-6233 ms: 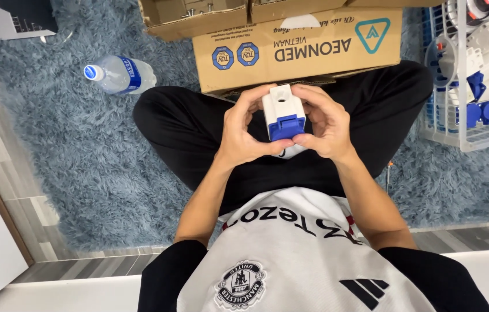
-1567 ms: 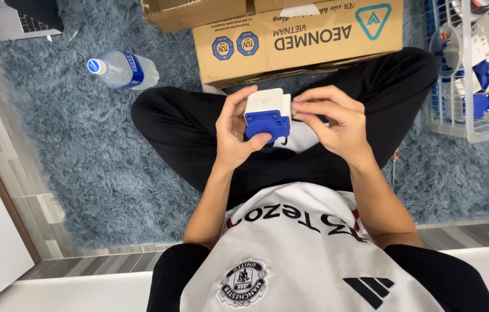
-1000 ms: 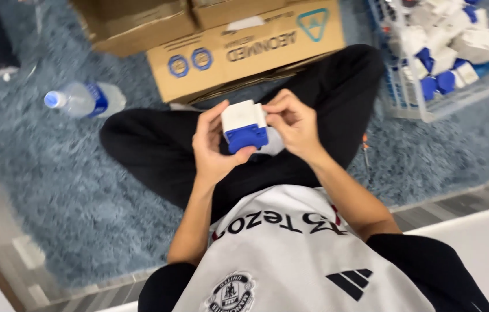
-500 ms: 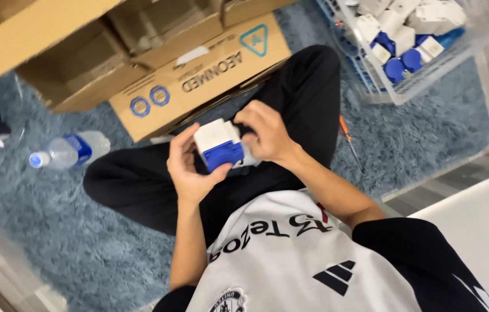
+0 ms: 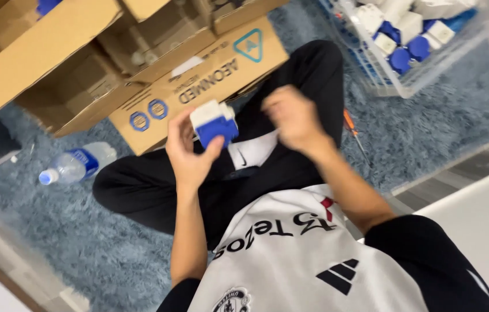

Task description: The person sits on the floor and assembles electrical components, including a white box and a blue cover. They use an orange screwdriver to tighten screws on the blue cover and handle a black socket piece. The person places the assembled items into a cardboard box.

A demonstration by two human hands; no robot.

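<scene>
Two bare hands are seen above a lap in black trousers, and only one of them carries anything. The left hand [image 5: 189, 156] is curled around a small white-and-blue plastic block [image 5: 213, 122], with the thumb pressed up against its blue lower half and the fingers wrapped behind it; the block is held tilted, just above the left thigh and close in front of the printed cardboard box [image 5: 198, 86]. The right hand [image 5: 292, 118] is blurred by motion, sits just beside the block without touching it, and appears loosely half open with nothing seen in it, though how far the fingers are spread cannot be told for certain. A wire basket [image 5: 397, 69] of similar white and blue pieces is placed well off to the right on the blue carpet [image 5: 429, 133], an orange-handled screwdriver [image 5: 353, 132] lies near the right knee, and a plastic water bottle [image 5: 74, 164] rests on its side to the left. As a judgement, the block is best kept steady by a firm thumb-and-finger pinch low on the blue part, so that the white top is left clear and the piece is not twisted or dropped while it is handled.
</scene>
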